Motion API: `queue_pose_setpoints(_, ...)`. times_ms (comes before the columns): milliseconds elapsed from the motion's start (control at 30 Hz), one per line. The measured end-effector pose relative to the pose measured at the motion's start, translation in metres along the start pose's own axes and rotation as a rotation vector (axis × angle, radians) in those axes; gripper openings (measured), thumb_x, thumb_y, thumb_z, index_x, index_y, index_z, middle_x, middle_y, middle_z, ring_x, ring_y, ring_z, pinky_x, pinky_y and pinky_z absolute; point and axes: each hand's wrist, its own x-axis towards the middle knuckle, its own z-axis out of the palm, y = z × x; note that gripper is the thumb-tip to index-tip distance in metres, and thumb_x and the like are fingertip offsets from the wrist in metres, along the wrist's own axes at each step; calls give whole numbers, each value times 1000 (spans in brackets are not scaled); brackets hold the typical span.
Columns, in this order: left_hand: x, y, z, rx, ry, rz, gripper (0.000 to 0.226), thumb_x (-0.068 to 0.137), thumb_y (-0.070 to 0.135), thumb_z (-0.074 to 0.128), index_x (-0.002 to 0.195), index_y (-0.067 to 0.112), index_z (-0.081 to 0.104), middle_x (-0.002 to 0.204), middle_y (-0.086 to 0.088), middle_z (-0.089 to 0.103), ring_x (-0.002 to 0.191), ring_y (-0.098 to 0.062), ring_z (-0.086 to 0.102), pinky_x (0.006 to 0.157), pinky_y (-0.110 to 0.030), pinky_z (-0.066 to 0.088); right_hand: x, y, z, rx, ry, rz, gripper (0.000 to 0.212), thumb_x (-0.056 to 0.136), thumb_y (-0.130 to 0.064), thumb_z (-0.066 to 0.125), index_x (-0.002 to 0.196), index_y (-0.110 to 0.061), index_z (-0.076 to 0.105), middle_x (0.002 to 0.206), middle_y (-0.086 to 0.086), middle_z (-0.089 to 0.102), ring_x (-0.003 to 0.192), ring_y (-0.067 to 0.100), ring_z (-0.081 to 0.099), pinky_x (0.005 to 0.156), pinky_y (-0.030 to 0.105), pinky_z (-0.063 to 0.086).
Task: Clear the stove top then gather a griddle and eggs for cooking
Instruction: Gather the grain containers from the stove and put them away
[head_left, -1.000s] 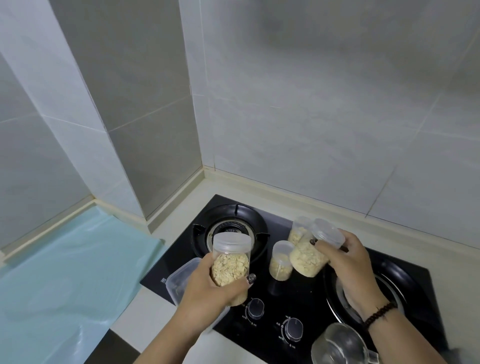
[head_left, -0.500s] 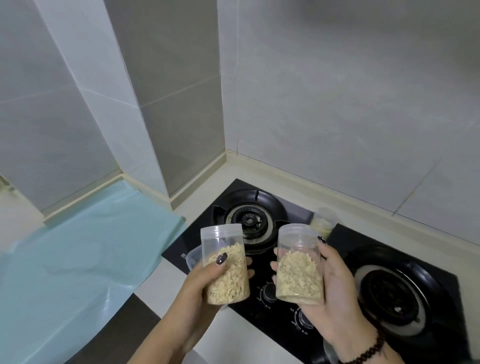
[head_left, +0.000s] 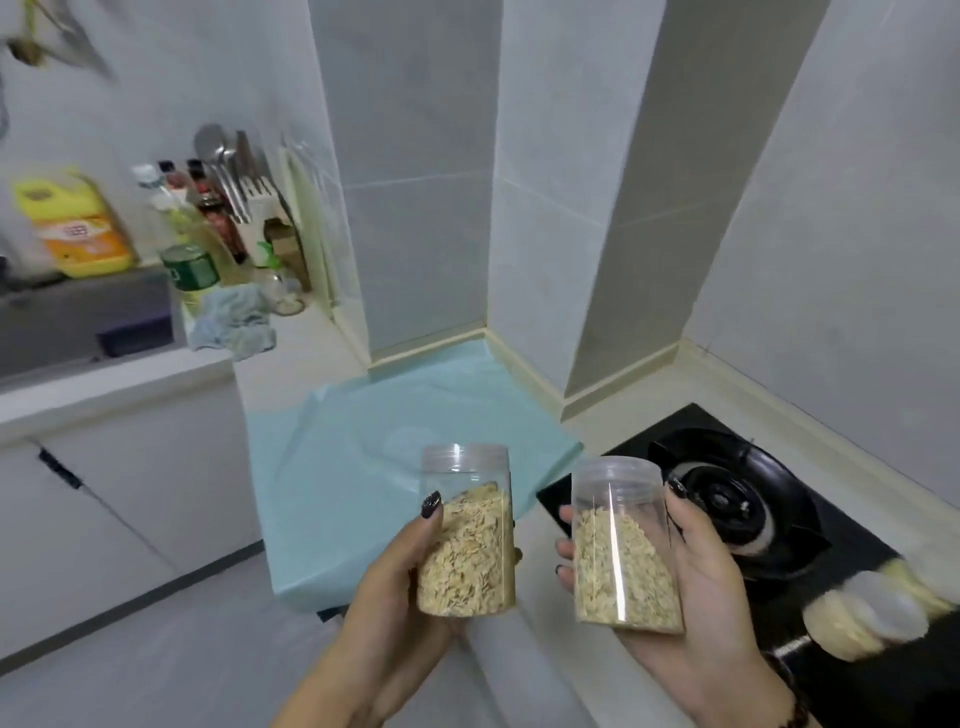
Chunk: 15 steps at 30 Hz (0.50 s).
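Note:
My left hand (head_left: 395, 597) grips a clear lidded jar of oat flakes (head_left: 466, 535), held upright in front of the light-blue sheet (head_left: 358, 457). In my right hand (head_left: 701, 597) is a second clear jar of flakes (head_left: 623, 551), also upright, held just left of the black stove top (head_left: 852, 561). The left burner (head_left: 727, 499) shows bare behind that jar. Two more small jars (head_left: 862, 613) stand blurred on the stove at the right edge. No griddle or eggs are in view.
A lower counter at the left holds a sink (head_left: 78, 322), a yellow detergent bottle (head_left: 78, 228), several bottles (head_left: 192, 239), a knife block (head_left: 249, 208) and a crumpled cloth (head_left: 234, 322). White cabinet doors (head_left: 130, 493) stand below. Tiled walls and a pillar (head_left: 545, 208) close the back.
My view has swung left, away from the stove toward the blue-covered counter and sink. Both hands carry their jars leftward with it; the stove now lies at the right edge.

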Motion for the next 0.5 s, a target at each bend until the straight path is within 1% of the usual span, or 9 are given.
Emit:
queue_pose_setpoints(33, -11, 15, -14, -15, 13, 26, 93, 24, 38, 97, 105, 0, 73, 99, -24, 70, 80, -34, 70, 67, -37, 59, 9, 15, 17, -9, -25, 32, 89, 34, -46, 91, 108, -2, 71, 102, 26, 66, 73, 35, 67, 63, 41, 58)
queue_pose_setpoints(133, -43, 54, -54, -49, 47, 87, 90, 20, 39, 97, 98, 1, 76, 96, -23, 71, 75, -33, 71, 61, -36, 59, 26, 57, 62, -15, -97, 103, 86, 28, -39, 94, 103, -2, 73, 98, 26, 66, 71, 35, 66, 61, 42, 58)
queue_pose_setpoints(267, -90, 107, -114, -5, 133, 222, 83, 22, 43, 96, 94, 7, 78, 100, -21, 71, 80, -32, 71, 68, -39, 58, 48, 125, 126, -73, -185, 181, 89, 30, -40, 94, 106, -1, 71, 103, 26, 67, 73, 35, 67, 61, 43, 57)
queue_pose_setpoints(400, -138, 155, -168, 12, 197, 338, 78, 22, 44, 96, 91, 11, 79, 96, -18, 73, 80, -30, 72, 63, -35, 59, 71, 191, 190, -106, -279, 262, 89, 31, -42, 93, 106, -1, 71, 105, 26, 66, 75, 34, 66, 64, 42, 58)
queue_pose_setpoints(500, -171, 181, -205, -23, 287, 409, 80, 23, 44, 96, 93, 10, 79, 98, -19, 72, 82, -31, 71, 64, -35, 59, 83, 233, 233, -148, -369, 334, 82, 31, -43, 93, 99, -2, 74, 103, 25, 66, 74, 32, 67, 65, 42, 58)
